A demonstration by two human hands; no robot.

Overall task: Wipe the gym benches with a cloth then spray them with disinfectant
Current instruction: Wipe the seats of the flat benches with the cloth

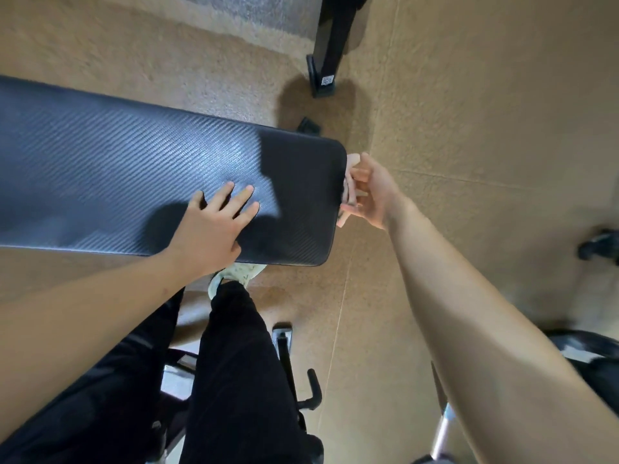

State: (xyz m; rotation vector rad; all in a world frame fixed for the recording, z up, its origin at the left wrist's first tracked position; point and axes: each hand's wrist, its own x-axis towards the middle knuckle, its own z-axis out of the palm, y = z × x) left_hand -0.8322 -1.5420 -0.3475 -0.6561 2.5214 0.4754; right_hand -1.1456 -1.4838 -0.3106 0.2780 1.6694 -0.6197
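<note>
A black gym bench pad with a ribbed, woven-look surface runs from the left edge to the middle of the view. My left hand lies flat on its near right part, fingers spread and straight. My right hand is at the pad's right end and grips a pale pinkish cloth, which is pressed against the end edge of the pad. Most of the cloth is hidden by my fingers. No spray bottle is in view.
Tan speckled floor surrounds the bench. A black bench leg stands at the top. My black trouser legs and a pale shoe are below the pad. Black and metal equipment parts lie near the bottom and right edge.
</note>
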